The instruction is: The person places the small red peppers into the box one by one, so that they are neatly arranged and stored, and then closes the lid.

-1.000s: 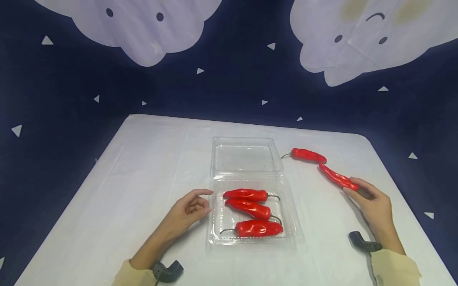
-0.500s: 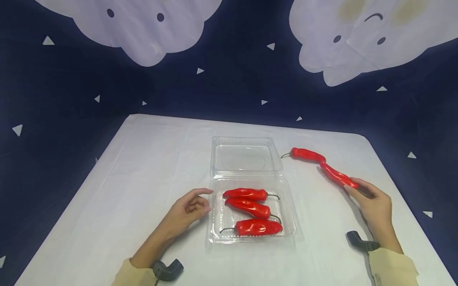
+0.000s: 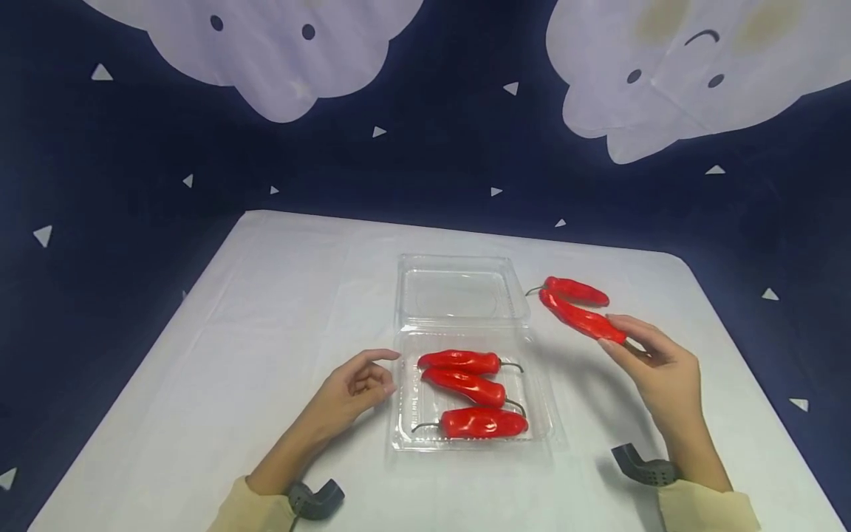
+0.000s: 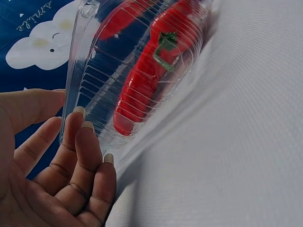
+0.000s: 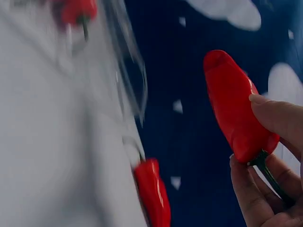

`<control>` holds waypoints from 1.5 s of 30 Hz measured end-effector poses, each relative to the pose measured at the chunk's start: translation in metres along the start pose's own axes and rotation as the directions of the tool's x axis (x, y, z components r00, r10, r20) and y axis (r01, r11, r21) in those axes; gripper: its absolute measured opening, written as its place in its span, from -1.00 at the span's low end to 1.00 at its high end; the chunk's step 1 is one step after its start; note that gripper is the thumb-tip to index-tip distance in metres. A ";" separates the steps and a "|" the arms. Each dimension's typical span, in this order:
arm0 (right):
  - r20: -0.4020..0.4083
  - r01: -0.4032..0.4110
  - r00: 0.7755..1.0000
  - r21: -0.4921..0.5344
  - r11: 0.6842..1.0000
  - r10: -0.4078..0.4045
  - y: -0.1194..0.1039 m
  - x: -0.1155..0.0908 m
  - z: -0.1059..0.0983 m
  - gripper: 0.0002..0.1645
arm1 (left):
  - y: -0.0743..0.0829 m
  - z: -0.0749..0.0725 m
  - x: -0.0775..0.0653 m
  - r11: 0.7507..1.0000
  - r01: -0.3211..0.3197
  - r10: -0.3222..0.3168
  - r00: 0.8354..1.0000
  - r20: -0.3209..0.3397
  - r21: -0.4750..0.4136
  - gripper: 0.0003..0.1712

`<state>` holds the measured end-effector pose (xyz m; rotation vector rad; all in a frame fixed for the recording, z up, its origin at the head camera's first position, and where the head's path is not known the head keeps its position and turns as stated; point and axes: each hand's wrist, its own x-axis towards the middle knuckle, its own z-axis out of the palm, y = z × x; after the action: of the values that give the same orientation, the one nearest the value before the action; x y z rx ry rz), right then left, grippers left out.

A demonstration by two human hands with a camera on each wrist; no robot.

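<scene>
In the head view, my right hand (image 3: 661, 369) holds a red chili pepper (image 3: 581, 318) between thumb and fingers at its stem end, lifted off the table. The right wrist view shows its green stem (image 5: 270, 179) by the fingers. Another red chili pepper (image 3: 577, 290) lies on the table just beyond it. My left hand (image 3: 352, 388) rests loosely curled at the left edge of a clear plastic clamshell box (image 3: 405, 436); whether the fingertips touch it I cannot tell. Three red peppers lie in the box: a far one (image 3: 462, 361), a middle one (image 3: 468, 386) and a near one (image 3: 484, 423).
The box's lid (image 3: 455, 292) lies folded back, away from me. A white cloth covers the table (image 3: 266, 310). Behind it hangs a dark blue backdrop (image 3: 439, 162) with clouds and small triangles. A dark wrist device (image 3: 645, 469) sits on each wrist.
My right hand has lifted the pepper and carried it left and toward the box, so it overlaps the lying pepper in view. My left hand has stayed in place.
</scene>
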<state>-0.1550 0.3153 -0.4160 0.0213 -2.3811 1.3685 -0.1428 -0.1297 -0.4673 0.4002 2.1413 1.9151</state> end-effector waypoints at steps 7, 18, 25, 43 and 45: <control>0.228 0.163 0.962 -0.032 0.986 -0.151 -0.029 -0.018 0.048 -0.49 | 0.000 -0.001 0.000 1.000 -0.009 0.009 1.000 0.001 0.007 -0.46; 0.399 0.200 0.897 0.019 0.980 -0.191 -0.038 -0.030 0.086 -0.52 | -0.001 -0.001 0.000 1.000 -0.012 0.012 1.000 0.004 0.018 -0.46; 0.428 0.313 0.862 -0.028 0.949 -0.272 -0.038 -0.032 0.094 -0.47 | 0.001 -0.001 0.000 1.000 0.003 -0.003 1.000 0.001 0.020 -0.46; 0.348 0.424 0.874 -0.204 0.882 -0.340 -0.037 -0.014 0.061 -0.35 | 0.001 -0.001 0.001 1.000 0.014 -0.014 1.000 -0.007 0.013 -0.45; 0.299 0.390 0.898 -0.208 0.897 -0.322 -0.029 -0.008 0.049 -0.35 | 0.001 -0.001 0.000 1.000 0.017 -0.017 1.000 -0.001 0.013 -0.45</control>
<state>-0.1578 0.2576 -0.4161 0.5719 -2.5825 0.9139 -0.1435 -0.1303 -0.4660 0.3819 2.1520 1.8937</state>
